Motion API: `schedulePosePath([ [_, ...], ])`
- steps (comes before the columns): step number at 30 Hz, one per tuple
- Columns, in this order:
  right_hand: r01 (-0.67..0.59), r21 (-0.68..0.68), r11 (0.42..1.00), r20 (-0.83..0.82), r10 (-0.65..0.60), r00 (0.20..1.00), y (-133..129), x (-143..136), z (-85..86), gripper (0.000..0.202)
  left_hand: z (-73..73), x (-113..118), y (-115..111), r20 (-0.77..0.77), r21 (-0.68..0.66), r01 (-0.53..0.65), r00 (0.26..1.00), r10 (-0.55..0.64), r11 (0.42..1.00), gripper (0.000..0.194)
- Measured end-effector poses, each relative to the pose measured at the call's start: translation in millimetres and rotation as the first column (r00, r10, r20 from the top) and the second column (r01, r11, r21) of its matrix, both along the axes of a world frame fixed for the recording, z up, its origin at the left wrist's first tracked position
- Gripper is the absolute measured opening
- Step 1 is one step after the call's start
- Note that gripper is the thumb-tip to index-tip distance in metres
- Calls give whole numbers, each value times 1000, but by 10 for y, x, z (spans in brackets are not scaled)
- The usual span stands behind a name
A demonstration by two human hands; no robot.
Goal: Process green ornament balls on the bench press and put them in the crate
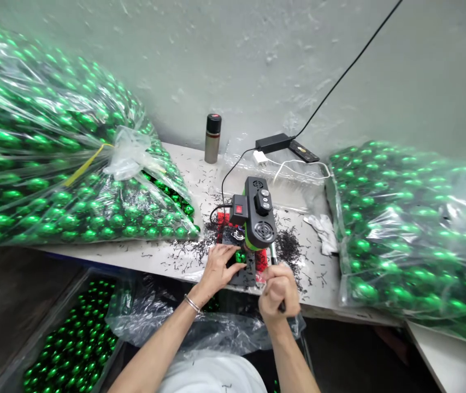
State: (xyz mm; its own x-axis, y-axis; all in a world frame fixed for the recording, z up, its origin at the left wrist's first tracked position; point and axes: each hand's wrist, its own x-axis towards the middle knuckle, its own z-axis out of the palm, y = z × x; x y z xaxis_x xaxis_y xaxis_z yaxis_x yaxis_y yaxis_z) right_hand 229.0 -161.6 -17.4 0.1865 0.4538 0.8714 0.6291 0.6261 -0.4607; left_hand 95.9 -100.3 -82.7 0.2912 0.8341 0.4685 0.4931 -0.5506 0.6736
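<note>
My left hand (pixel 218 266) reaches to the work spot with thumb and fingers closed about a shiny green ball (pixel 240 256). The ball sits low beside a dark metal base (pixel 244 277), under the edge of a black device (pixel 259 214) with two round vents, buttons and a red switch. Just right of that device, my right hand (pixel 279 290) is wrapped in a fist round a dark-handled rod (pixel 272 251). Its pale upper part stands out above the fist; the handle's dark end shows below, and my fingers hide the rest.
Large clear bags of green balls stand left (pixel 72 207) and right (pixel 400 234). An open bag of balls (pixel 72 338) lies below left. Black scraps (pixel 290 245) litter the tabletop. Behind are a bottle (pixel 212 139), a power adapter (pixel 273 143), cables and a white cloth (pixel 323 233).
</note>
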Motion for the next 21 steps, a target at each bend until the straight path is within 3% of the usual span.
schedulePosePath([
  [3, 7, -152, 988, -69, -18, 997, -22, -15, 438, 30, 7, -98, -134, 28, 0, -41, 999, 41, 999, 34],
  [5, -22, -194, 981, -85, 5, 996, -21, -30, 631, 30, 7, -254, -330, 22, 14, -40, 999, 40, 999, 36],
  [9, 11, -133, 991, -84, -22, 996, -6, -83, 660, 32, -30, -646, -727, -66, 61, 15, 998, -11, 998, 48],
  [11, 47, -117, 992, -96, -58, 994, -3, -109, 590, 33, -17, -785, -727, -108, 114, -21, 994, 33, 993, 52],
  [14, 53, -112, 992, -106, -65, 992, -7, -124, 523, 32, 148, -877, -334, -160, 208, -155, 969, 190, 966, 40],
  [17, 32, -104, 994, -94, -41, 995, -12, -116, 519, 32, 459, -886, 329, -356, 116, -359, 855, 377, 926, 32],
  [18, 29, -101, 994, -91, -38, 995, -14, -113, 521, 32, 563, -882, 543, -478, 49, -403, 794, 375, 914, 32],
  [21, 31, -98, 995, -87, -40, 995, -19, -110, 511, 31, 770, -862, 1021, -571, -31, -398, 760, 310, 917, 21],
])
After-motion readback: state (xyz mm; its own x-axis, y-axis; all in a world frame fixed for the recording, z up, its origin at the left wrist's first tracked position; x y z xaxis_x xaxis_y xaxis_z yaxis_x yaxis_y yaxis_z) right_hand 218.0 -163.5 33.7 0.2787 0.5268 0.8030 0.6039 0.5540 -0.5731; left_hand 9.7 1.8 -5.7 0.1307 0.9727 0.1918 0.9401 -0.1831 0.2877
